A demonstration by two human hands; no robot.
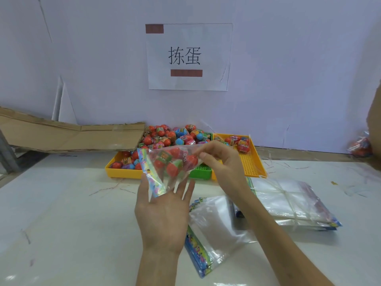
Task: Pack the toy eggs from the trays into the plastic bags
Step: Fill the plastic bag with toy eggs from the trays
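Filled plastic bag (pixel 171 164) held above the table (pixel 72 213), long axis slanting down-left; resting on the spread left hand (pixel 165 211); pinched at its upper right corner by the right hand (pixel 216 159), seemingly thumb and forefinger; trays (pixel 249 164) just behind.

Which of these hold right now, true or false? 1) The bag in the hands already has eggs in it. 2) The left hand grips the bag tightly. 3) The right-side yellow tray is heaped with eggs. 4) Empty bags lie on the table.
1) True: the held bag contains toy eggs.
2) False: the left hand is open, palm up under the bag; the right hand pinches it.
3) False: the right yellow tray holds only a few bagged eggs at the back.
4) True: empty bags lie on the table.
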